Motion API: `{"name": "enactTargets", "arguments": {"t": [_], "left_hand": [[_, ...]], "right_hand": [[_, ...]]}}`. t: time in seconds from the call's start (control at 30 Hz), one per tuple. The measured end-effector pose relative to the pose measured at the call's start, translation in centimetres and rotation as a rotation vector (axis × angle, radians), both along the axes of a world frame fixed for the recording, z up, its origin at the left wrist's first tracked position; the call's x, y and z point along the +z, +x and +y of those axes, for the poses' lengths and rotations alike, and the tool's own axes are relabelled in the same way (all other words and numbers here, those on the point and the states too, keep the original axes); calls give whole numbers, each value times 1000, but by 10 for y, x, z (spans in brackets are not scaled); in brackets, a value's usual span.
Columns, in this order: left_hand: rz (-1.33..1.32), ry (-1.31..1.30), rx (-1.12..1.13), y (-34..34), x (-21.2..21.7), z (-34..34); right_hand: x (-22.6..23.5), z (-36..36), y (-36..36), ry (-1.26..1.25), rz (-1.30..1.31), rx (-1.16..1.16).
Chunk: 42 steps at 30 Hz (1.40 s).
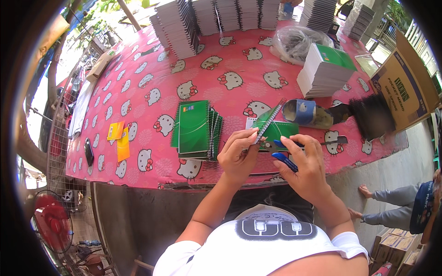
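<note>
Gripping a green spiral notebook, left hand fingers pinch its coil; right hand squeezes half-hidden blue-handled pliers

Pliers mostly hidden (blue handles show) behind fingers.

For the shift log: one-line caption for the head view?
Left hand holds a green spiral notebook; right hand works blue-handled pliers at its coil.

Wearer: white short-sleeved cotton T-shirt with a bold dark block print edged in grey across the chest, well below the fingers. Sleeves end above the elbows. Forearms, left hand and right hand bare; no rings visible.
</note>
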<state>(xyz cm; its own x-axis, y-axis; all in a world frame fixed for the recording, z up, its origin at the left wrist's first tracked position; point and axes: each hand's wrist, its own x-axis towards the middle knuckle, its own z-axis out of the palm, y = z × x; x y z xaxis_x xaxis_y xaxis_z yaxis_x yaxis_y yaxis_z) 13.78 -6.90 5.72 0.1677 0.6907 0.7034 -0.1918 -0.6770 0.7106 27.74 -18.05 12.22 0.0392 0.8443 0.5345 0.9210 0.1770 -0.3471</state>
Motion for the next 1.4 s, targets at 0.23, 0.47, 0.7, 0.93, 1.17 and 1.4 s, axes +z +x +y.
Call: {"name": "enactTargets", "arguments": {"t": [0.23,0.47,0.7,0.93,1.17,1.4], "left_hand": [[11,171,2,-3,0,2],[-398,9,379,-31,29,13],[122,-425,673,-119,-23,60],[-24,-303,678,-116,6,51],[-230,-287,232,-102,39,-3],[-263,-480,-12,-84,31,-2]], "right_hand": [[-17,6,27,-700,1378,337],[-29,-2,39,-251,562,84],[-98,-44,110,-246,-168,-419],[-42,37,16,-168,-45,111],[-55,96,-21,-530,-347,244],[-43,108,-8,-539,-227,381]]}}
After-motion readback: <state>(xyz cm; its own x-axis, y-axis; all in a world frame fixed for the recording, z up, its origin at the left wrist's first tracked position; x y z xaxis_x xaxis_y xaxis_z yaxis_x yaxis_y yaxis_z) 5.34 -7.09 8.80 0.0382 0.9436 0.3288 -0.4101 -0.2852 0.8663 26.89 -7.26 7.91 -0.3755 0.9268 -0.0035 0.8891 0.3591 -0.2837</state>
